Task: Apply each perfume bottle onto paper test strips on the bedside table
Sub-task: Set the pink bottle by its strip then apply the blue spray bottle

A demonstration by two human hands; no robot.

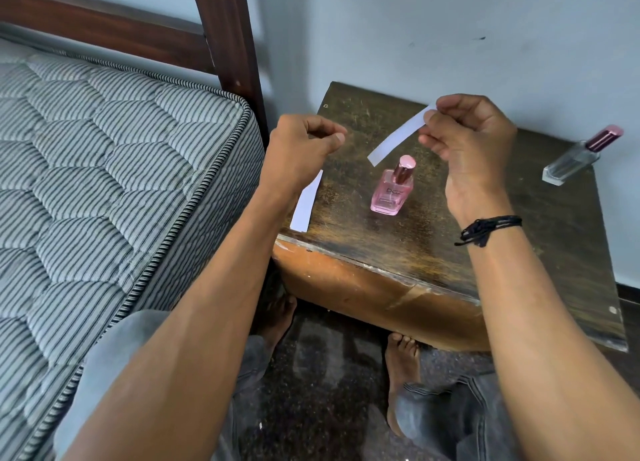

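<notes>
Right hand (474, 148) pinches the upper end of a paper strip (398, 136) between thumb and fingertips, held above the bedside table (363, 245); the strip's long axis runs down-left from the fingers, its free end just above and left of the pink bottle (393, 192); that bottle stands upright, cap on, near the table's middle, between the hands; left hand (301, 148) hovers with fingers curled, nothing visible in them, and looks slightly nearer the bottle; second strip (306, 204) lies at the table's left edge, partly hidden by the left wrist; clear bottle (571, 162), capped, sits well apart at the far right; mattress (104, 148) to the left; next likely uncapping the pink bottle with the free hand.
</notes>
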